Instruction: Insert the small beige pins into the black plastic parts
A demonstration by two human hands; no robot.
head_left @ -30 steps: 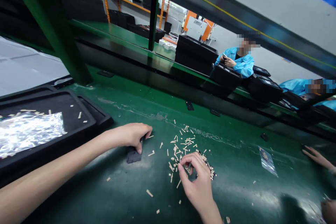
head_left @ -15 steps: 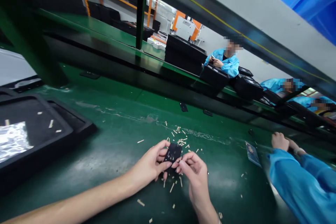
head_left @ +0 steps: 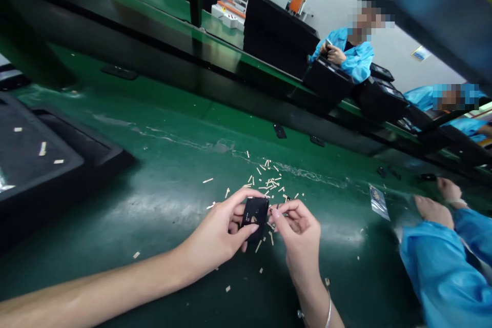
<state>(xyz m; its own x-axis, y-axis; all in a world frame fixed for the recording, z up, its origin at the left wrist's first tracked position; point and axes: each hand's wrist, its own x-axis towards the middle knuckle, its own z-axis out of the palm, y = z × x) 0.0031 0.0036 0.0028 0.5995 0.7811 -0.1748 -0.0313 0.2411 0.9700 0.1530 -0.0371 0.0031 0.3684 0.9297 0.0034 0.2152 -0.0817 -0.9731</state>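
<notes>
A flat black rectangular part (head_left: 255, 219) is held upright over the green table by my left hand (head_left: 226, 226), thumb on its face and fingers behind it. Right beside its right edge, my right hand (head_left: 298, 225) pinches a tiny dark piece between thumb and forefinger; the piece is too small to name. Many small pale strips (head_left: 272, 183) lie scattered on the table behind and around the hands.
Black trays (head_left: 92, 138) stand at the left. A co-worker's blue sleeves (head_left: 434, 261) and hands are at the right, near a clear plastic bag (head_left: 378, 202). Small black parts (head_left: 280, 131) lie farther back, below a raised green shelf (head_left: 169, 15).
The view has shifted. The black part is turned more upright, and my right hand has moved from its lower face to beside its right edge. The co-worker's hands have moved apart.
</notes>
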